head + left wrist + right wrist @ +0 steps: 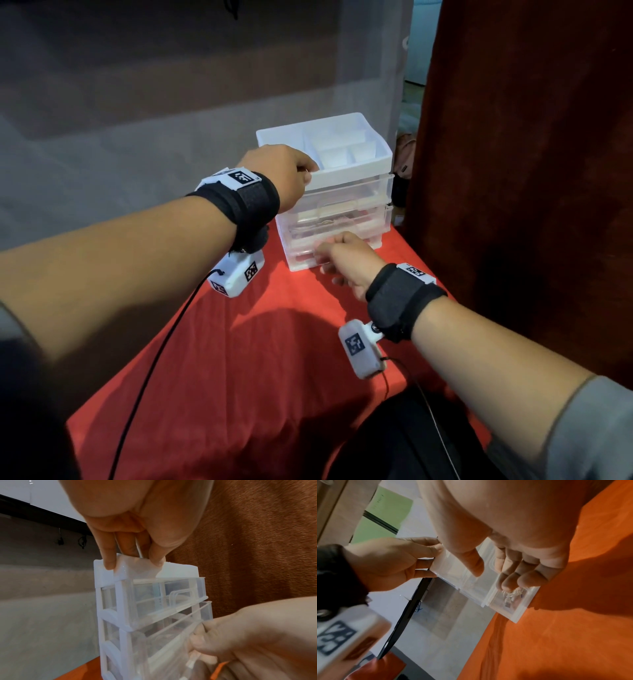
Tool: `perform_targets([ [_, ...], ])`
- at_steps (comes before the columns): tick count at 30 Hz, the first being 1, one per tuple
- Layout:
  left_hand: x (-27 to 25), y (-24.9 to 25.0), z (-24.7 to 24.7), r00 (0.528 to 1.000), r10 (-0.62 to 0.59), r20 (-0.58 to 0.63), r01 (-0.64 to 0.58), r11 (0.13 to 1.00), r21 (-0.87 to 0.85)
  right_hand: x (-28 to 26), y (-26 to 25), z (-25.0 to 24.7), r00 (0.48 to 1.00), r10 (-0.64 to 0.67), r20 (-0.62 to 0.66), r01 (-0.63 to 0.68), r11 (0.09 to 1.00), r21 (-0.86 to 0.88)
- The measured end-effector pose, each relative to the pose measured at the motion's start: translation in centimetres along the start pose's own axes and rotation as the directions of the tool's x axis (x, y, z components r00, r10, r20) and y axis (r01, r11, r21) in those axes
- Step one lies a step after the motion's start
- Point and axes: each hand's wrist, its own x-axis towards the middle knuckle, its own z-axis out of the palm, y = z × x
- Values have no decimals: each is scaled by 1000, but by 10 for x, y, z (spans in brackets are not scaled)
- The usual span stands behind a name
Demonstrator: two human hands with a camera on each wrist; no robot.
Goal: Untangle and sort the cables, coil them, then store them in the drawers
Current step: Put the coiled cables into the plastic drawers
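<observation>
A small white and translucent drawer unit (342, 212) stands at the far end of the red table. Its white top tray (352, 171) has several compartments. My left hand (301, 174) grips the tray's front left corner, with fingertips (109, 562) over the rim. My right hand (329, 257) is at the front of the lower drawers, its fingers (506, 577) curled against a drawer front and the thumb lying straight above them. I cannot tell which drawer it holds. In the left wrist view the second drawer (188, 616) stands slightly out. A coiled white cable (513, 594) lies in the bottom drawer.
A red cloth (257, 377) covers the table, whose right edge runs close beside the unit. A dark red curtain (513, 171) hangs on the right and a grey wall (137, 120) stands behind. Black camera wires (154, 359) trail from both wrists.
</observation>
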Motion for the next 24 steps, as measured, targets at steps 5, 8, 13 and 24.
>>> perform_targets([
  [5,-2,2,-1,1000,22,-5,-22,999,37,-32,11,-10,1000,-13,8,13,1000,4],
  [8,-4,4,-2,1000,27,1,-27,998,51,-47,12,-16,1000,-6,8,5,999,42],
  [13,-2,3,1,1000,24,10,-24,999,43,-61,14,-20,999,32,35,-34,998,56],
  [24,-97,-35,-42,932,182,-315,-264,935,-239,-93,21,-10,983,92,157,-95,995,10],
])
